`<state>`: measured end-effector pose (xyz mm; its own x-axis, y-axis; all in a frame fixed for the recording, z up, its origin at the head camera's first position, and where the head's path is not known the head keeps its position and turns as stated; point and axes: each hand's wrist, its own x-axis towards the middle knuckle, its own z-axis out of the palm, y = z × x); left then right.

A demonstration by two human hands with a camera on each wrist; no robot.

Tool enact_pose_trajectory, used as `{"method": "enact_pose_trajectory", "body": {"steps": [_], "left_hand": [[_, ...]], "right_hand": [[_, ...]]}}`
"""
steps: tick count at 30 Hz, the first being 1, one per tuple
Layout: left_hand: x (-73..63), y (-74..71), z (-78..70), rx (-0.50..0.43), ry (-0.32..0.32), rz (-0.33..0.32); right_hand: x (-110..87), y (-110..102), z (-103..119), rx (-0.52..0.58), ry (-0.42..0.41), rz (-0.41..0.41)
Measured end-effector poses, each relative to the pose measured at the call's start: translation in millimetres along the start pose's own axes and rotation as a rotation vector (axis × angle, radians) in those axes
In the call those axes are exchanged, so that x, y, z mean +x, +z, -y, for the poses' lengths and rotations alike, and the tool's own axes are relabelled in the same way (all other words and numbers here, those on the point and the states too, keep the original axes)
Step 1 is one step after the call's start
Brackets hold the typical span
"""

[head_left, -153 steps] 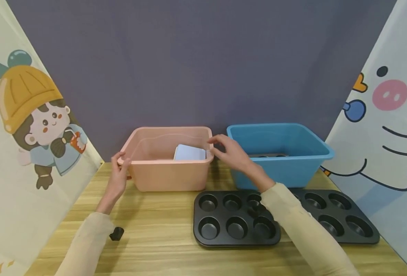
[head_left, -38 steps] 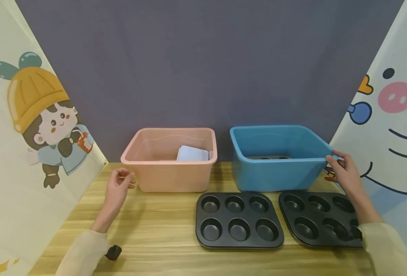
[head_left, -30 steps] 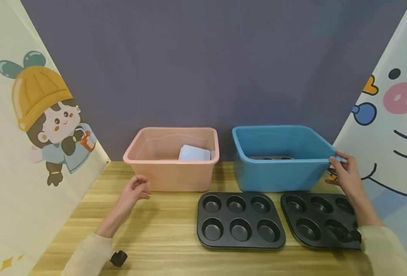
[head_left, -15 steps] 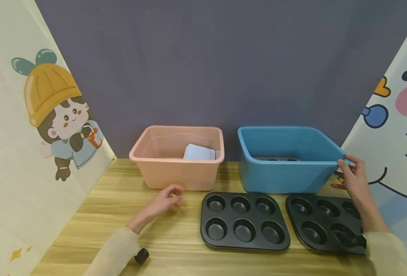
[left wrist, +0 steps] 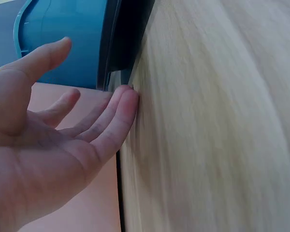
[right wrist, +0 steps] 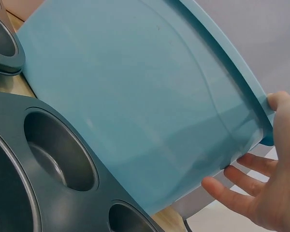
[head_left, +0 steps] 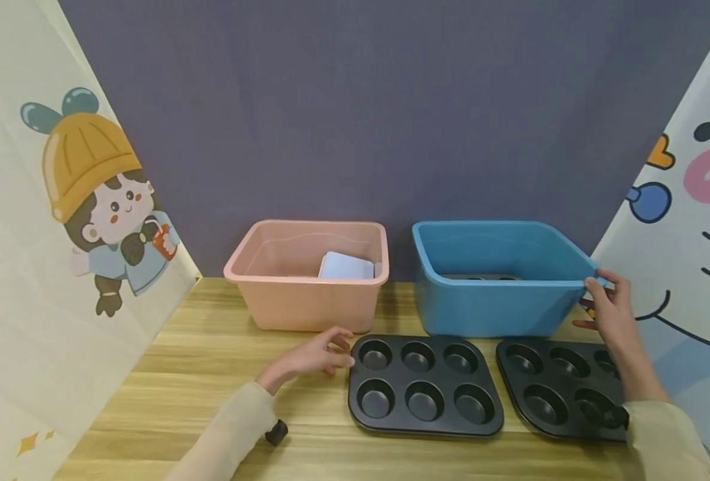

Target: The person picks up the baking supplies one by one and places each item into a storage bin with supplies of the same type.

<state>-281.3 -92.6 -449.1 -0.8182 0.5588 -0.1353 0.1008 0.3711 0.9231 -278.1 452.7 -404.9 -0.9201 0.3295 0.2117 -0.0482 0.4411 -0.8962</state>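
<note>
My left hand (head_left: pixel 314 357) lies at the left edge of a black six-cup muffin tin (head_left: pixel 398 374), thumb and fingers spread apart with nothing between them. In the left wrist view the fingertips (left wrist: pixel 128 104) are low by the wooden table, close to the dark tin; whether they touch it I cannot tell. My right hand (head_left: pixel 616 321) pinches the front right corner of the blue bin's rim (head_left: pixel 513 283). In the right wrist view its thumb (right wrist: pixel 279 100) is on the rim while the other fingers stay spread below. A second muffin tin (head_left: pixel 529 384) sits under the right forearm, partly covered.
A pink bin (head_left: pixel 306 304) stands at the back left, holding a pale, flat-sided item (head_left: pixel 346 266). Dark, round-edged pieces (head_left: pixel 481 276) show inside the blue bin. The wooden table (head_left: pixel 210 347) runs to a grey back wall and printed side panels.
The left hand has left the pink bin's left rim and moved right and down to the near muffin tin. The right hand has gone from the pink bin's right rim to the blue bin's corner.
</note>
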Motion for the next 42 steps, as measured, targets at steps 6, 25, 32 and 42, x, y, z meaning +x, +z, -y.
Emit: {"method": "enact_pose_trajectory", "body": {"steps": [6,25,32,42], "left_hand": [[6.4,7.5,-3.2,-0.019,-0.014,0.042],[13.3,17.9,-4.0,-0.088,0.040,0.050],[9.3,19.8,-9.4,-0.153,0.075,0.050],[5.4,24.1,-19.6,-0.203,0.088,0.086]], "right_hand": [[1.8,1.5,0.7,0.032,0.015,0.005],[1.4,4.5,5.8,0.030,-0.026,-0.004],[-0.1,6.7,5.0,0.032,-0.023,-0.005],[-4.8,2.8,2.5,0.038,-0.002,-0.029]]}}
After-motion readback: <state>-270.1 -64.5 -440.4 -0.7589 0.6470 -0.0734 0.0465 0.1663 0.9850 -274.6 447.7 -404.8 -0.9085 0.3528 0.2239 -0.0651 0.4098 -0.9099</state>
